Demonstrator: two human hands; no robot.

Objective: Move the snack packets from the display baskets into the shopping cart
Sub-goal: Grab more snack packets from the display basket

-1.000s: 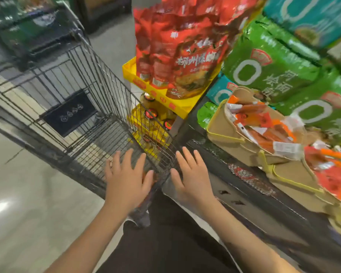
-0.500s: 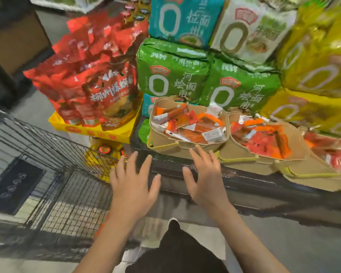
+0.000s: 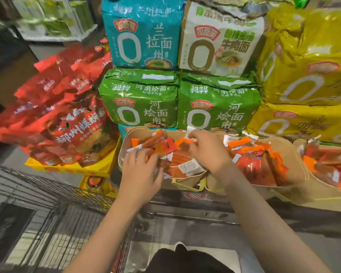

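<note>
Both hands reach into the nearest display basket (image 3: 126, 138) of snack packets (image 3: 165, 152), above the shopping cart (image 3: 53, 205). The left hand (image 3: 140, 174) lies spread on packets; whether the right hand (image 3: 207, 152) has a grip is unclear. Best to gather several firmly before lifting.

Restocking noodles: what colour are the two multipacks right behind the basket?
Green multipacks with white lettering, behind the basket; head view.

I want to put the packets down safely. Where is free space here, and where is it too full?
The shopping cart at lower left shows open wire floor, bordered by the yellow tray and the dark shelf edge. Crowded: the left basket, where the left hand and right hand lie among the snack packets, and the neighbouring basket.
</note>
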